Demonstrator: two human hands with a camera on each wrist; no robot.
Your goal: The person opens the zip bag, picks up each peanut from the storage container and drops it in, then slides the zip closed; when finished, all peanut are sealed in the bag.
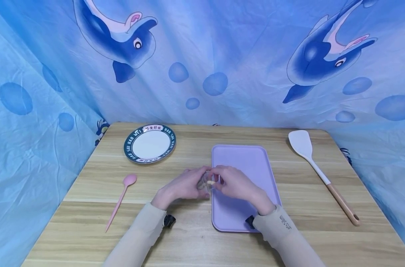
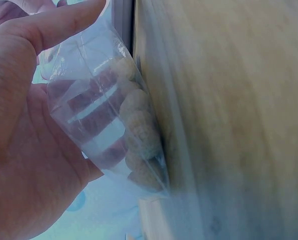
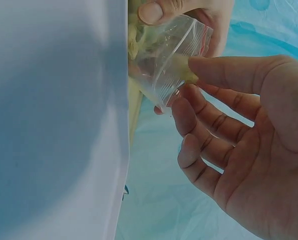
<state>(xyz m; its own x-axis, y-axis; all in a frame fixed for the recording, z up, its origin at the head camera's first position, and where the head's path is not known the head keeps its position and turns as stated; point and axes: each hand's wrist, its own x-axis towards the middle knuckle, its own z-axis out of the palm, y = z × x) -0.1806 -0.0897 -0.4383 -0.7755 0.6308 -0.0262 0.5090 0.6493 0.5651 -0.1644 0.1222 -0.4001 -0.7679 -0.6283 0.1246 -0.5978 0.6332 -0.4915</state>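
A clear zip-lock bag (image 2: 101, 107) with several peanuts (image 2: 138, 125) gathered along its lower side stands just left of the purple tray. My left hand (image 1: 189, 184) holds it from the left, thumb on one side and fingers behind the plastic. On the other side, my right hand (image 1: 233, 182) reaches over the tray to the bag's zip mouth. Between its thumb and fingertips it pinches a pale peanut (image 1: 211, 182), also visible as a yellowish piece (image 3: 189, 74) in the right wrist view. The other right fingers are bent loosely below.
The purple tray (image 1: 240, 155) lies under the right hand and wrist. A white plate with a dark green patterned rim (image 1: 128, 145) is at the back left, a pink spoon (image 1: 120, 200) at the left. To the right lies a white spatula with a wooden handle (image 1: 317, 170).
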